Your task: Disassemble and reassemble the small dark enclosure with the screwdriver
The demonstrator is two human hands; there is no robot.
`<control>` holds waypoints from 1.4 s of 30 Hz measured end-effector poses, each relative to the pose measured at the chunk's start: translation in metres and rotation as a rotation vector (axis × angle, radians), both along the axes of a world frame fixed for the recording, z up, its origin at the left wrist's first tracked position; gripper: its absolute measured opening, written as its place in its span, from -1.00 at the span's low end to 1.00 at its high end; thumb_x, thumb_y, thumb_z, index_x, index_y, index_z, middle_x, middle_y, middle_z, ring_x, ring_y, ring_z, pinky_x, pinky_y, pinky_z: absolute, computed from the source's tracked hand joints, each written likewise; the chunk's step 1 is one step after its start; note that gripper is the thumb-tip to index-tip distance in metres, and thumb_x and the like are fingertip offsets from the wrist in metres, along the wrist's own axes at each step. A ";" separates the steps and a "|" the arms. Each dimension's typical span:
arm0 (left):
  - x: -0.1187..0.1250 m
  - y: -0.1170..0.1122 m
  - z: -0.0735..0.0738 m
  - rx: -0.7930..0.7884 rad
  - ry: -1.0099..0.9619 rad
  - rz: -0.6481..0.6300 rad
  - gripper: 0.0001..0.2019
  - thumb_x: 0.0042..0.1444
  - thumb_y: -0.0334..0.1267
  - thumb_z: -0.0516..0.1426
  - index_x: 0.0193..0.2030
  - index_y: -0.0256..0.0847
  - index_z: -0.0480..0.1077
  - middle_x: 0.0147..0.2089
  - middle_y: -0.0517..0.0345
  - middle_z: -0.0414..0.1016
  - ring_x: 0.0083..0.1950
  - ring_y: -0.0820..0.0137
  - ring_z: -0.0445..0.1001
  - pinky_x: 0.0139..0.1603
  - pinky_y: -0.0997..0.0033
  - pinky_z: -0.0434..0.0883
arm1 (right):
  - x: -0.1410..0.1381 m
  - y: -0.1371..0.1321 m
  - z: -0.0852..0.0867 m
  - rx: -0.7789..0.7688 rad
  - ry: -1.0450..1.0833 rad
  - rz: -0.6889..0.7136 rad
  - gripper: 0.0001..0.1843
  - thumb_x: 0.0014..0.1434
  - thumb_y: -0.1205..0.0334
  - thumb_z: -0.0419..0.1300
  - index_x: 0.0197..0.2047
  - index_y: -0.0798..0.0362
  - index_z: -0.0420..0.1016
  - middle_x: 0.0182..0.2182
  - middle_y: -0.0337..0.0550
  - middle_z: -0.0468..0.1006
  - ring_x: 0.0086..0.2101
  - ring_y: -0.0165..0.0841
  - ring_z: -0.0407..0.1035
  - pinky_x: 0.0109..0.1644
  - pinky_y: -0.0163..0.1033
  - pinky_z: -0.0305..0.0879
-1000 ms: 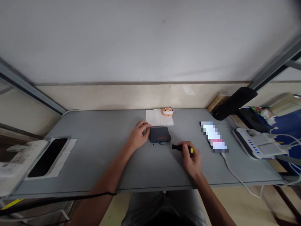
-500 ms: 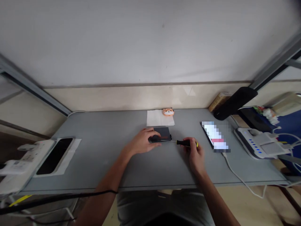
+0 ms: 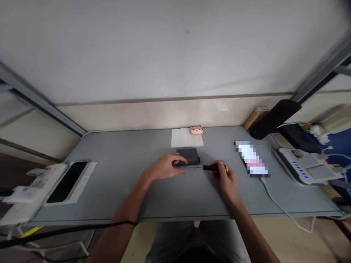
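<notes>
Left hand [image 3: 164,168] fingers resting on small dark box [image 3: 189,156], right hand [image 3: 226,180] fingers gripping screwdriver [image 3: 211,167], tip at box's near edge, grey desk [image 3: 123,182]

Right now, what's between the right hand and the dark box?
Head view: only the screwdriver. The right hand grips its handle; the thin shaft runs over bare table to the near edge of the box, by the left hand.

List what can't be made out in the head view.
Head view, tip of the screwdriver in the right hand: too thin, and the left hand hides it.
Head view, small dark box: near-left corner under the left hand; grip or rest unclear.
Head view, phone screen: blurred out.
</notes>
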State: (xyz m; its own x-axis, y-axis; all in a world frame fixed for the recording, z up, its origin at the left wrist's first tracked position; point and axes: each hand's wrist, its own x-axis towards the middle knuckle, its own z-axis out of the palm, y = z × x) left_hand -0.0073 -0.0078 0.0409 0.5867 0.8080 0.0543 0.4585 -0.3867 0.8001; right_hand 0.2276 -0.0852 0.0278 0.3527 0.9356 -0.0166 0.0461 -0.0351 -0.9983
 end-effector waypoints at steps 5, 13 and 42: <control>0.009 -0.003 -0.009 0.035 -0.019 -0.026 -0.80 0.23 -0.05 0.26 -0.29 -0.09 0.63 -0.35 0.19 0.44 -0.41 0.43 0.36 -0.36 0.42 0.30 | 0.001 0.000 0.000 -0.021 0.045 -0.038 -0.25 -0.06 -0.59 0.19 -0.39 0.01 0.59 -0.58 -0.17 0.55 -0.58 -0.36 0.24 -0.49 -0.24 0.19; -0.002 0.026 -0.012 0.060 -0.084 0.096 -0.78 0.27 -0.13 0.18 -0.27 -0.11 0.64 -0.31 0.11 0.59 -0.31 0.35 0.52 -0.27 0.41 0.39 | 0.003 0.002 -0.007 -0.011 0.216 -0.146 -0.27 -0.09 -0.56 0.25 -0.38 0.02 0.57 -0.60 -0.21 0.50 -0.58 -0.38 0.24 -0.48 -0.25 0.19; 0.011 0.009 -0.013 0.139 0.118 0.184 -0.61 0.25 0.01 0.20 0.16 -0.06 0.45 0.03 0.05 0.46 -0.14 0.27 0.54 -0.06 0.26 0.52 | 0.004 0.013 0.000 -0.019 0.420 -0.263 -0.43 -0.15 -0.38 0.36 -0.41 0.00 0.52 -0.61 -0.27 0.45 -0.58 -0.41 0.23 -0.50 -0.27 0.15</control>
State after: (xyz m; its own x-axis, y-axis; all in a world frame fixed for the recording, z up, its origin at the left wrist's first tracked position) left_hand 0.0035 0.0009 0.0276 0.4395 0.8913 0.1118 0.6183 -0.3905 0.6821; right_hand 0.2318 -0.0718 0.0276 0.5358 0.8140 -0.2245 -0.3732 -0.0102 -0.9277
